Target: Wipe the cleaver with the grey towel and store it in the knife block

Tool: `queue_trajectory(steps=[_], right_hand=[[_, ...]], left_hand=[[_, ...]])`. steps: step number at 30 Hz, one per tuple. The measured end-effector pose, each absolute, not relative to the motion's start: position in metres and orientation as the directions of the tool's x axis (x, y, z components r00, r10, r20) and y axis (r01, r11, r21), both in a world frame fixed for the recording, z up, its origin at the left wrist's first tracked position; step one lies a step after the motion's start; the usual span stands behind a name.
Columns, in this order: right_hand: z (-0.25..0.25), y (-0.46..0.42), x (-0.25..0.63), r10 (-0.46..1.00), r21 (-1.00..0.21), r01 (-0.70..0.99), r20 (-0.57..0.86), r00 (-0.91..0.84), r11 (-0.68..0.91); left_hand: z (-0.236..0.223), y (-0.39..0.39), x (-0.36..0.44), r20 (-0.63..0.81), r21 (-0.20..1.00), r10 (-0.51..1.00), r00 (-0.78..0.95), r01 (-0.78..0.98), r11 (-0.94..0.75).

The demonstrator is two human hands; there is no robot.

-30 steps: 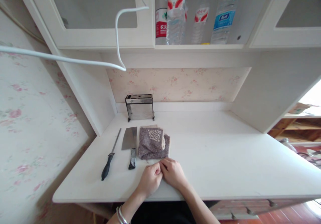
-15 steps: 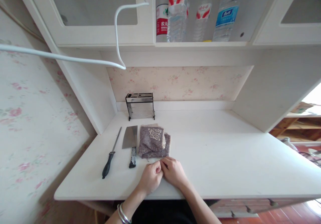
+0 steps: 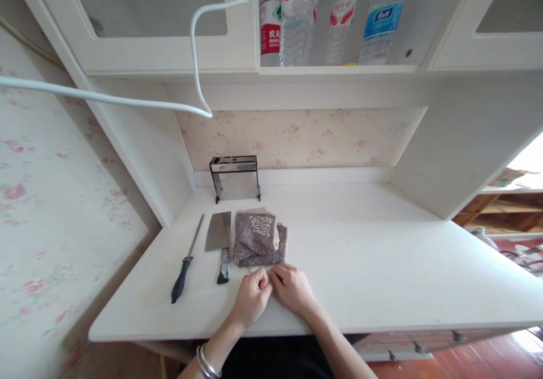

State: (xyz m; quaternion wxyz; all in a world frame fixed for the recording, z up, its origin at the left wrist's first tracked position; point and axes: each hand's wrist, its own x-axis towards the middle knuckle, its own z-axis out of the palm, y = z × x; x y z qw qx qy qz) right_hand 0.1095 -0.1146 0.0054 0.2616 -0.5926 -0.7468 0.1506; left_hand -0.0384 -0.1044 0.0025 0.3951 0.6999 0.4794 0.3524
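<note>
My left hand (image 3: 253, 295) rests as a loose fist on the white desk (image 3: 373, 254), with a bangle on its wrist. Beside it lies my right hand (image 3: 292, 289), its fingers also curled in and nothing visible in them. The two fists nearly touch, just in front of a folded purple-brown towel (image 3: 257, 240) with a cream pattern. Left of the towel is a cleaver (image 3: 219, 233), its blade pointing away from me and its worn handle towards me. Farther left lies a sharpening steel (image 3: 185, 266) with a black handle.
A knife rack (image 3: 235, 166) with a clear front stands at the back left of the desk. Overhead is a cabinet with water bottles (image 3: 296, 31) on its open shelf. A white cable (image 3: 139, 102) hangs across the upper left. Wooden shelves (image 3: 504, 209) show at right.
The view has shifted slightly. My left fist has moved a little away from the right one, opening a narrow gap. The towel, cleaver and sharpening steel lie where they were.
</note>
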Motion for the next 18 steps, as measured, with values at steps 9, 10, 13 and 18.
queue_trajectory(steps=[9,10,13,18], right_hand=[[0.0064,-0.1145,0.1087,0.966,-0.526,0.814,0.203,-0.163,0.248],[0.0066,-0.1146,0.1088,0.967,-0.527,0.814,0.198,-0.162,0.245],[0.0078,-0.115,0.1089,0.969,-0.534,0.812,0.186,-0.16,0.236],[0.0077,-0.1153,0.1092,0.968,-0.552,0.798,0.195,-0.159,0.242]], left_hand=[[0.0018,-0.1036,-0.0379,0.117,0.89,0.948,0.296,0.393,-0.232],[0.0024,-0.1038,-0.0378,0.117,0.89,0.948,0.297,0.393,-0.233],[0.0044,-0.1046,-0.0375,0.116,0.889,0.947,0.3,0.394,-0.234],[0.0058,-0.1049,-0.0374,0.117,0.882,0.945,0.304,0.405,-0.239]])
